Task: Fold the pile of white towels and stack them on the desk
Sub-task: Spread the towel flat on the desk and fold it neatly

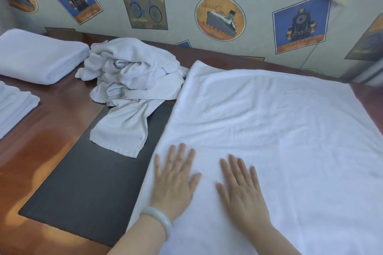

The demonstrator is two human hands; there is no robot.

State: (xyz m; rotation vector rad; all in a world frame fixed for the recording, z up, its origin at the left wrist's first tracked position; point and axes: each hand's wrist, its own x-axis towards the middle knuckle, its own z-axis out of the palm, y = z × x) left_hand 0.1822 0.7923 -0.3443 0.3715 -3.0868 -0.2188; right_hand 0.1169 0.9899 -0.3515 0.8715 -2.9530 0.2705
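While both palms lie flat with fingers spread and grasp nothing, the left hand and right hand press side by side on the near part of the spread towel covering the desk. Left of that towel sits the crumpled pile, and beyond the pile a folded towel.

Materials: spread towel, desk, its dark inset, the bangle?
Spread towel: likely cotton terry, matte nubby pile. Desk: reddish wood or veneer, glossy, shows reflections. Dark inset: matte black, perhaps leather or laminate; unclear. Bangle: pale, smooth, faintly translucent, jade-like stone or glass.
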